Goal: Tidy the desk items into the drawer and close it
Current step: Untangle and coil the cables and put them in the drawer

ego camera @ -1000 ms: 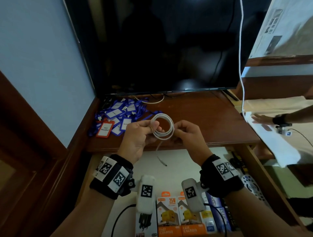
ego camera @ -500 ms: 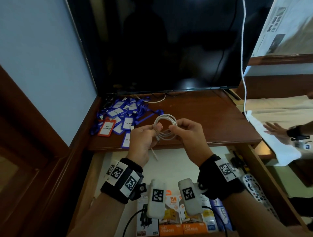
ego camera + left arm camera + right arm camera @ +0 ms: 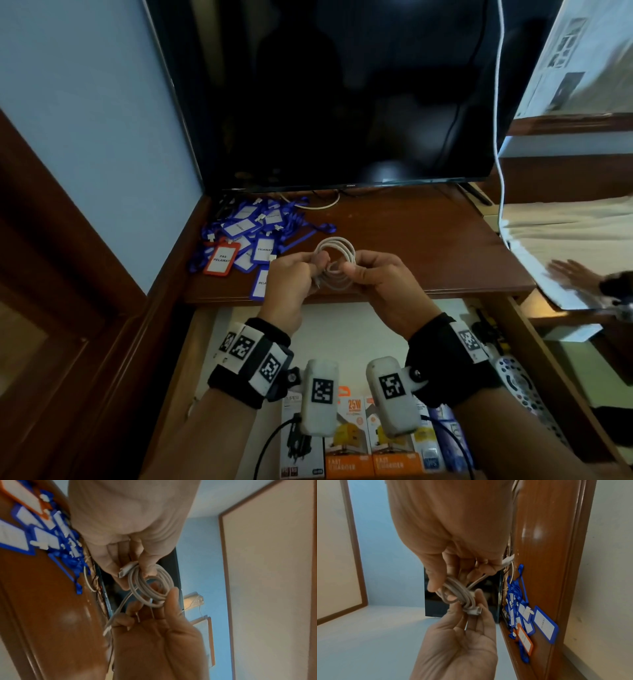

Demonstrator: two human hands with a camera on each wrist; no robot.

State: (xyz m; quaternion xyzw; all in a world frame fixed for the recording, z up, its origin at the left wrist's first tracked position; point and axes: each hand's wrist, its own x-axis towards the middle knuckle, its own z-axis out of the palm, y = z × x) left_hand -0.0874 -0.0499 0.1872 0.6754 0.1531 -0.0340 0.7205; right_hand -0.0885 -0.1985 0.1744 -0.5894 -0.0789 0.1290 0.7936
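A white cable [image 3: 337,262] is wound into a small coil above the desk's front edge. Both my hands hold it. My left hand [image 3: 310,270] pinches the coil's left side, with a USB plug [image 3: 123,571] pressed against the loops [image 3: 150,586]. My right hand [image 3: 356,274] grips the right side, fingers curled round the loops [image 3: 455,595]. Its lower fingers also clamp a short loose end [image 3: 109,623]. Below my wrists the drawer [image 3: 529,346] stands pulled out. On the desk's left lies a pile of blue badge holders [image 3: 251,233] with one orange badge holder [image 3: 221,257].
In the drawer lie charger boxes [image 3: 352,445] at the front and a remote control [image 3: 513,380] along the right wall. A dark monitor [image 3: 342,96] stands at the back of the wooden desk [image 3: 428,240]. Another person's hand [image 3: 575,274] rests on white paper at the right.
The cable's loose tail, hanging below my hands a second ago, has been drawn up into the coil. The other person's hand shifted along the paper at the right.
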